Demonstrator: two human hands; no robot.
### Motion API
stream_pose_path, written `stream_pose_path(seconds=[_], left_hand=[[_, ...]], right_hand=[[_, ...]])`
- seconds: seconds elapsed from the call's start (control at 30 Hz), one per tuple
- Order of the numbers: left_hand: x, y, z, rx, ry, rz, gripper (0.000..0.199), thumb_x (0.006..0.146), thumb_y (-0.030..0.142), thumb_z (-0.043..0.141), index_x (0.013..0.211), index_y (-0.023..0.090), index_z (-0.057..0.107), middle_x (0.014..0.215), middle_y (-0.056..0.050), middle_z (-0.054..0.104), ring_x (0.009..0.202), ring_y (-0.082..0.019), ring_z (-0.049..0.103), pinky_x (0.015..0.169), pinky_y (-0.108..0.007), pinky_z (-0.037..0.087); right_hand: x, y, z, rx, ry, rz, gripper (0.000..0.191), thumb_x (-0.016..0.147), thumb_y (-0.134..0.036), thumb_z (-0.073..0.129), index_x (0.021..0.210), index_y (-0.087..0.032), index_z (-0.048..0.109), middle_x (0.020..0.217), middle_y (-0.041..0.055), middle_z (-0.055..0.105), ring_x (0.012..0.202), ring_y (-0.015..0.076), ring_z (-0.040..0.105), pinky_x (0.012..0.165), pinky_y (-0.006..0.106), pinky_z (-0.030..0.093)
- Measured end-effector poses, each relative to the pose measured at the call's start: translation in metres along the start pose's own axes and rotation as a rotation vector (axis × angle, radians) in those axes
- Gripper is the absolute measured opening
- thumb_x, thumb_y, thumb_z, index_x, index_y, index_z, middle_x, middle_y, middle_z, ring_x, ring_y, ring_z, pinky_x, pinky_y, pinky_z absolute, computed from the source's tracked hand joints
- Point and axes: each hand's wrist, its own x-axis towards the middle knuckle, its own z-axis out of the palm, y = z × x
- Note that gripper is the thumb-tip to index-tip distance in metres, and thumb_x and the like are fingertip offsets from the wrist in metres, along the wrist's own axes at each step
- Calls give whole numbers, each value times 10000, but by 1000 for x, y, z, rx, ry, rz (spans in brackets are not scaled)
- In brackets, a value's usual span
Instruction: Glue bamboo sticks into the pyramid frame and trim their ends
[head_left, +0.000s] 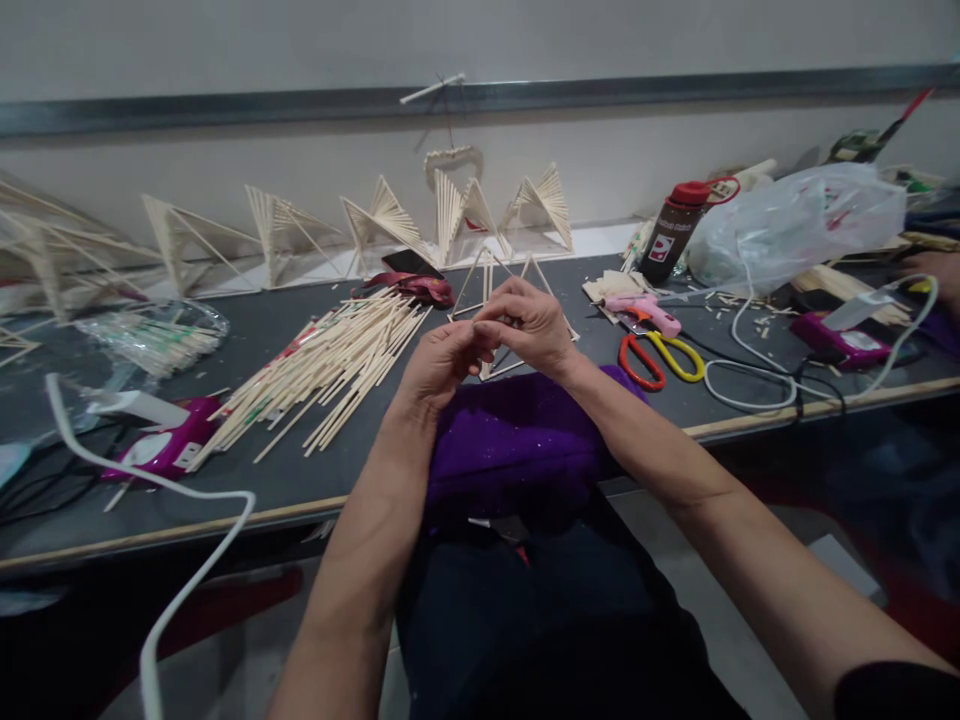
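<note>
Right hand [523, 322]: above the far edge of the purple cloth [517, 440], fingers curled in, thumb drawn up to them, scarcely any opening. You cannot tell what, if anything, it grips.

Left hand [444, 362]: above the cloth's far-left part, fingers bent to a near-closed pinch, tips meeting the right's. Contents likewise hidden or too small to tell.

Handling, as judged: fine fingertip work. Pinch lightly, brace tip against tip, and let your wrists clear the sticks, which look slender enough to snap.

Stick frame [487, 272]: one, on the tabletop [300, 492] just beyond the cloth, partly behind your hands; contact cannot be told. Best not leaned on.

Loose sticks [330, 362]: one heap, left of the cloth.

Scissors [654, 338]: one pair, red and yellow handles, right of the cloth.

Pink glue gun [651, 312]: one, beyond the cloth's right end; mind its tip.
</note>
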Motion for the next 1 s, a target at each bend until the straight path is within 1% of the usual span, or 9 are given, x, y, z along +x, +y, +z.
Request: stream_pose_path(seconds=[0.13,0.23,0.37,0.47,0.57,0.67,0.8,0.9,1.0], left_hand=[[-1,0,1,-110,-16,-45,243,663,347,736,763,133,679,695,-36,670,550,-90,596,411,-156,400],[1,-1,0,-125,36,-50,235,679,350,732,753,138,663,638,-19,634,538,-87,584,418,-153,405],[4,-3,-1,-99,112,-31,223,660,322,756,693,139,633,580,14,583,454,-45,513,376,-129,350],[5,1,-2,-118,150,-29,226,625,291,784,665,142,618,536,37,551,423,-27,484,358,-112,329],[5,11,-8,-194,211,-12,235,599,252,810,684,157,612,592,36,598,448,-16,496,363,-98,342],[4,20,-20,-270,309,74,254,616,242,817,673,179,578,635,35,622,480,-18,506,365,-92,348],[7,23,-34,-282,361,179,259,705,331,770,667,190,557,619,39,620,485,-19,512,379,-102,354],[8,18,-30,-227,373,122,252,736,383,730,684,187,580,605,32,625,463,-26,513,363,-119,336],[7,9,-14,-128,269,-21,237,709,375,742,740,169,628,623,14,645,454,-41,535,356,-132,331]], right_hand=[[-2,7,3,-117,26,-90,200,873,-349,570,877,-205,710,872,37,574,810,132,540,752,266,448],[-1,7,2,-178,-3,-160,197,892,-310,538,930,-216,707,933,53,600,891,149,558,833,303,446],[-2,5,1,-201,-74,-184,207,882,-265,529,1002,-217,692,1054,68,621,991,170,565,899,339,438],[-3,5,2,-111,-164,-103,294,857,-281,554,1124,-202,646,1081,67,629,900,147,591,812,297,472],[-1,8,-2,-17,-227,9,244,833,-303,582,1017,-183,689,888,37,668,725,112,579,702,251,464],[3,9,-11,28,-172,108,178,817,-315,599,825,-182,718,743,22,648,682,111,561,665,246,451],[8,9,-28,90,9,246,192,788,-358,630,801,-181,701,673,-1,600,603,94,515,563,228,418],[10,8,-32,103,144,281,216,792,-396,630,796,-186,682,627,-22,563,543,82,475,524,224,397],[7,5,-25,77,140,217,229,822,-407,606,801,-194,687,659,-12,585,598,99,518,588,240,435]])
